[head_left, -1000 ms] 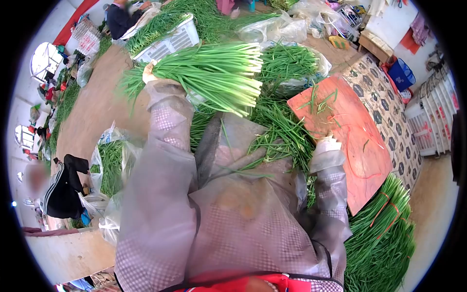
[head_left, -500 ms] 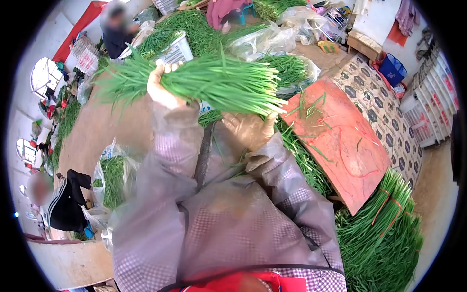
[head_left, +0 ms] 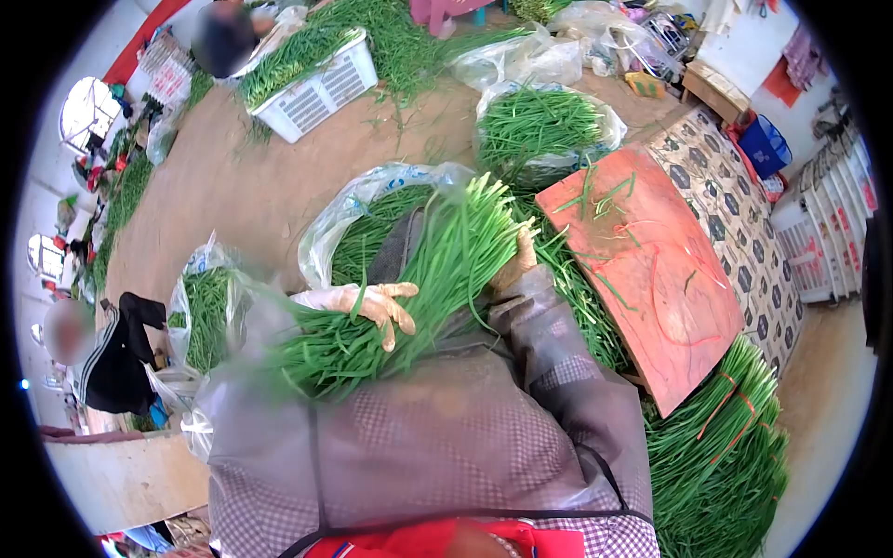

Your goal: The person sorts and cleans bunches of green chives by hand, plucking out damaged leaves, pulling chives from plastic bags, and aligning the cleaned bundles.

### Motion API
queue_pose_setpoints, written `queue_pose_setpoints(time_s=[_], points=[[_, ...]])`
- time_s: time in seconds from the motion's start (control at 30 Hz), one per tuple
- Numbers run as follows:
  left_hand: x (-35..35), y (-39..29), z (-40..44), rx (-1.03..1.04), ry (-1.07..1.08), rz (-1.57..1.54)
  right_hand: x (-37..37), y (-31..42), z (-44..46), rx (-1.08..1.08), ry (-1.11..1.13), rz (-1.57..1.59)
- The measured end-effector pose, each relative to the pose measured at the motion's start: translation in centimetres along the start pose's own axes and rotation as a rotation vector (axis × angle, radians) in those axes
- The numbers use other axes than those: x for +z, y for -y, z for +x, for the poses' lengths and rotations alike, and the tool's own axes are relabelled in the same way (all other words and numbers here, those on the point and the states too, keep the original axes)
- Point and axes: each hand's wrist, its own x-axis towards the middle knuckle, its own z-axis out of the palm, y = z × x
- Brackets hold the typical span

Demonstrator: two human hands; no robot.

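A large bunch of long green chives (head_left: 451,246) lies slanted across my lap, pale stem ends up and to the right, leaf tips down and to the left. My left hand (head_left: 367,305), in a pale stained glove, rests on the leafy part with its fingers spread. At the stem end, my right hand (head_left: 517,265) holds the bunch from the right side; most of its fingers are hidden behind the stems. Just beyond the bunch stands an open clear plastic bag (head_left: 321,237) with more chives inside.
To my right is a reddish board (head_left: 651,279) with loose chive bits and red ties. Tied chive bundles (head_left: 721,446) lie below it. Ahead are a white crate (head_left: 321,102) and a bag of chives (head_left: 544,126). Co-workers sit at the far left (head_left: 223,42) and left (head_left: 116,363).
The bunch has come down from raised in front of me to my lap, its stem ends now tilted upward. My left hand has lowered and spread its fingers; my right hand has moved to the stem end.
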Motion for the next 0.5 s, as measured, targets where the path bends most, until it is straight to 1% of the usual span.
queue_pose_setpoints(time_s=[0.07, 0.1, 0.17, 0.23, 0.3, 0.37, 0.4, 0.43, 0.5], points=[[0.6, 3.4, -2.1, -0.019, 0.105, -0.018, -1.7, 0.1, 0.5, 0.044, -0.023, -0.060], [0.9, 4.8, -2.8, -0.008, 0.198, -0.006, -1.7, 0.0, 0.7, 0.074, -0.036, -0.118], [3.5, 5.3, -4.1, -0.004, -0.064, -0.428, -1.4, 0.0, 0.8, 0.091, -0.062, -0.103], [3.5, 5.7, -4.4, 0.092, -0.079, -0.569, -1.0, 0.3, 1.1, 0.078, -0.062, -0.089], [2.8, 4.4, -5.1, -0.075, -0.076, -0.486, -0.3, 0.4, 1.7, 0.035, -0.091, -0.144], [0.7, 3.8, -5.0, -0.170, 0.078, -0.453, 0.3, 0.9, 2.4, -0.043, -0.045, -0.227], [-0.3, 2.7, -5.2, -0.251, 0.058, -0.457, 0.5, 1.2, 2.6, -0.019, -0.028, -0.218], [-1.4, 2.7, -6.2, -0.248, 0.060, -0.457, 1.0, 1.4, 2.7, -0.021, -0.029, -0.220], [-4.3, 3.0, -8.8, -0.477, -0.047, -0.653, 1.7, 1.8, 2.8, 0.048, -0.033, -0.228]])
